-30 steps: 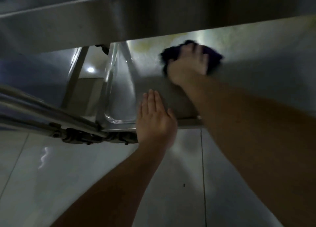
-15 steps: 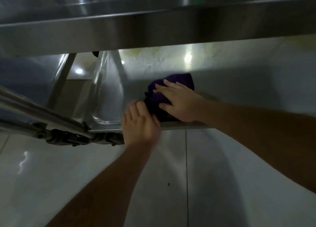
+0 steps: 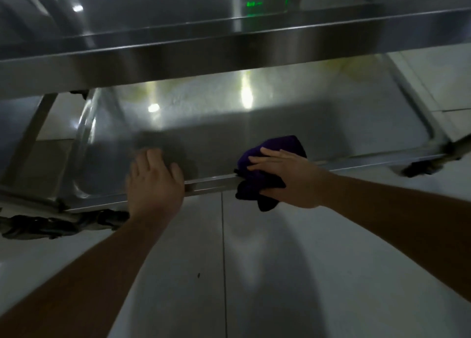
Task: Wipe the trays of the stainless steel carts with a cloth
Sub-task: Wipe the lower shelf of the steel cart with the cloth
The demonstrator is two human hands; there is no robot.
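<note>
While left hand braces, right hand grips cloth (purple) on tray rim.

Dim, steel glare, slight blur

Single head-worn view, wide-angle, aimed forward and down from above the near rim of the lower tray, close range, upper tray overhead.

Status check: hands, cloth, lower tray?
Right hand grips purple cloth over lower tray's front rim. Left hand rests on rim. Nothing blocking.
</note>
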